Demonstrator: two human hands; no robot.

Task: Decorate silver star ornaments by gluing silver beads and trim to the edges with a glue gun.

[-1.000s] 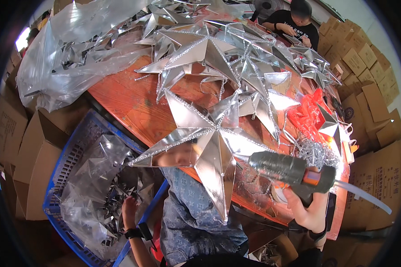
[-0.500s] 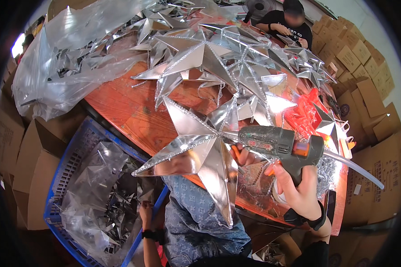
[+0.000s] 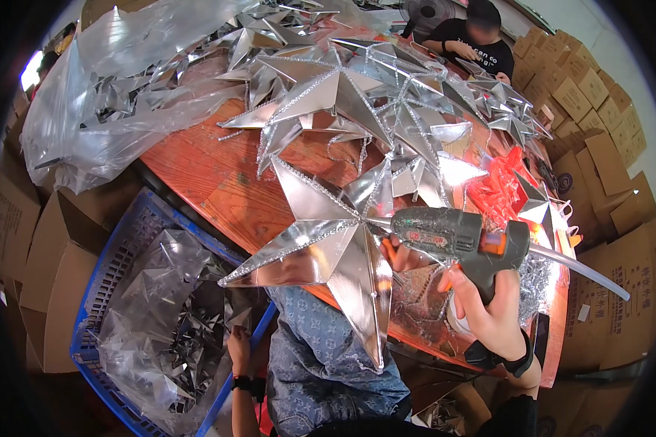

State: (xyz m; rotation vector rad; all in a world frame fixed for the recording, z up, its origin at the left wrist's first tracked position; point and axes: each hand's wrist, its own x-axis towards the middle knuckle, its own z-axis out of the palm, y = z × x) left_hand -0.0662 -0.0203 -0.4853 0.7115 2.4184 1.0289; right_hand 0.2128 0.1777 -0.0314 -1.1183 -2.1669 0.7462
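Observation:
My right hand (image 3: 490,315) is wrapped round the grip of a dark green glue gun (image 3: 437,230), with fingers at its orange trigger. Its nozzle points left, to the middle of a large silver star (image 3: 321,251) edged with glittery trim. One point of this star reaches down past the table edge, over my lap. Low on the left, my left hand (image 3: 238,351) is closed at the rim of the blue basket (image 3: 87,320), its fingertips at a silver star piece (image 3: 237,312). Those fingers are partly hidden. A clear glue stick (image 3: 583,271) sticks out of the gun's rear.
More silver stars (image 3: 328,91) are heaped across the wooden table (image 3: 197,164). A large clear plastic bag (image 3: 73,138) of silver pieces lies at far left, red plastic (image 3: 499,182) at right. Cardboard boxes (image 3: 598,80) are stacked at right; a co-worker (image 3: 477,44) sits at the back.
The glue gun and star keep their places against each other; the view shifts slightly. My left hand stays by the basket. The co-worker's hand at the back moves a little.

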